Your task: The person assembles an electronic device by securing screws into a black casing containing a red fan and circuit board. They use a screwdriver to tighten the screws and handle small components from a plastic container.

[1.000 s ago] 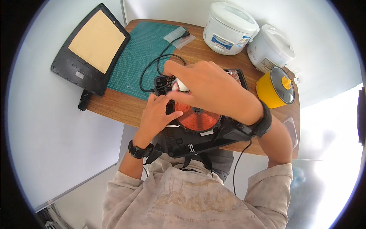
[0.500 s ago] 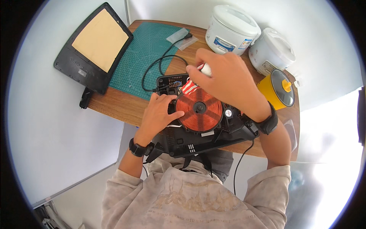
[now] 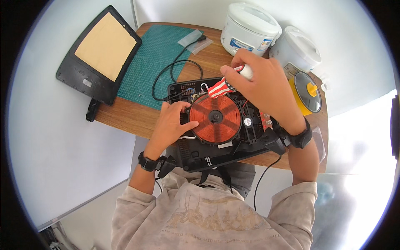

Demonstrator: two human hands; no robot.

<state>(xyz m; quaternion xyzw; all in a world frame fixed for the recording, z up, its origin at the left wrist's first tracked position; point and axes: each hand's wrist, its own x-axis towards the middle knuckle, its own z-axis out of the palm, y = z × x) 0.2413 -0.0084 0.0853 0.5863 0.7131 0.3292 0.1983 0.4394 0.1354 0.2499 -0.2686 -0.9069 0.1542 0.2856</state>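
Round copper coil [image 3: 215, 118] under striped screwdriver [image 3: 227, 83].

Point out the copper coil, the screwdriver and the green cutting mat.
copper coil [image 3: 216, 118]: head view, on the windings right of its hub.
screwdriver [image 3: 221, 86]: head view, on its striped handle.
green cutting mat [image 3: 156, 58]: head view, on its bare middle.

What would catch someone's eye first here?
The copper coil in the opened black cooker at table centre, with the left hand resting on its left edge. Above it, the right hand grips a red-and-white striped screwdriver. A yellow lid lies at right.
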